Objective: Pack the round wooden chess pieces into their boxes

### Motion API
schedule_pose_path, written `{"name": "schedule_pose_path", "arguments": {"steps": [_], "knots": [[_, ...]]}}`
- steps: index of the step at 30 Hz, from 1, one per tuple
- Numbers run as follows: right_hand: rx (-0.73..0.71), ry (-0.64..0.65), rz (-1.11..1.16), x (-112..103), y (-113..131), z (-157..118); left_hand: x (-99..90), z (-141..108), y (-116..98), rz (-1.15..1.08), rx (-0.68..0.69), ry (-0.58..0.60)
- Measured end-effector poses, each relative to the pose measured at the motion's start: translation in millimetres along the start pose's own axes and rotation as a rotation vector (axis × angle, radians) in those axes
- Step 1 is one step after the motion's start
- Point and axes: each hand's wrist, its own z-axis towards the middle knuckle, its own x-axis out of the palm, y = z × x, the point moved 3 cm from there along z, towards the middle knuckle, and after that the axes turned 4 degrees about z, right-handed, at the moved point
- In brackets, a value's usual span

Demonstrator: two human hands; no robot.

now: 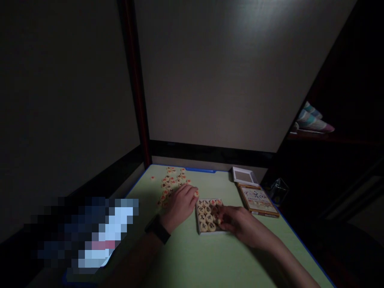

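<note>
My left hand, with a dark watch on its wrist, is closed on a round xiangqi piece at its fingertips. It hovers between the scattered xiangqi pieces and a shallow tray. Rows of cream xiangqi pieces with black or red characters lie flat in the tray. Over the tray's right side, my right hand has its thumb and fingers pinched on a xiangqi piece, which is partly hidden by the fingers.
A printed box lid and a white open box lie along the right edge of the green table. One red-marked piece lies apart at the far left. A wall stands behind. The left side is pixelated.
</note>
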Motion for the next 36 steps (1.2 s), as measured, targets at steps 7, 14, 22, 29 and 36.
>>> {"name": "schedule_pose_path", "arguments": {"steps": [7, 14, 22, 29, 36], "knots": [[0.036, -0.088, 0.011, -16, -4, -7, 9.0, -1, 9, 0.011, 0.048, -0.019], [-0.017, 0.033, -0.055, -10, 1, -6, 7.7, -2, 6, 0.014, 0.090, -0.036], [-0.025, 0.085, -0.140, -5, -2, -4, 7.1, -2, 6, 0.024, 0.088, -0.019], [-0.018, 0.055, -0.115, -1, -5, -4, 5.9, -2, 5, 0.016, 0.094, -0.008], [-0.069, 0.085, -0.074, -3, -5, -3, 6.6, -2, 6, 0.011, 0.087, 0.006]]}}
